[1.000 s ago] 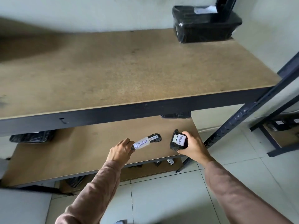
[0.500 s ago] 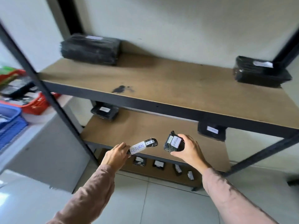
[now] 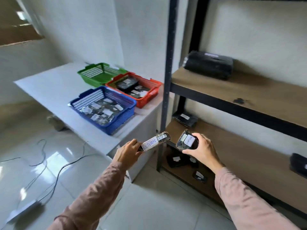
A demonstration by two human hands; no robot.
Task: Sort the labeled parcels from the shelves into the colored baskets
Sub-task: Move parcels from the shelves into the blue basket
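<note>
**Q:** Where are the 2 parcels in hand?

**A:** Both are held in the air in front of the rack [image 3: 167,80], near its left post and just right of the table [image 3: 49,87]. The left hand [image 3: 127,153] has its fingers curled round the near end of the long parcel [image 3: 156,141], and the far end points up and right, free. The right hand [image 3: 202,150] grips the short parcel [image 3: 186,141] from its right side, thumb beneath and fingers curled over the top.

**Q:** What do the labels read?

**A:** The long parcel reads RETURN. The short parcel's label is turned sideways and appears to read the same.

**Q:** How will they handle?

**A:** Judged light, since 1 hand carries each. The black film wrap looks glossy, so expect a slippery, slightly soft surface. Grip across the body, not by the paper label. A long parcel held at 1 end may pivot, and a hold nearer its middle would be steadier.

**Q:** Where do they go?

**A:** There are 3 baskets on the table, to the left. The blue basket [image 3: 123,120] is nearest, the red basket [image 3: 144,101] is behind it beside the rack, and the green basket [image 3: 93,80] is farthest. Blue and red already hold parcels. No basket marking is readable, so I cannot tell which takes RETURN.

**Q:** How far along is the task?

**A:** Judged part done. Parcels lie on 3 shelves, including a large parcel [image 3: 209,65] on the upper one.
</note>
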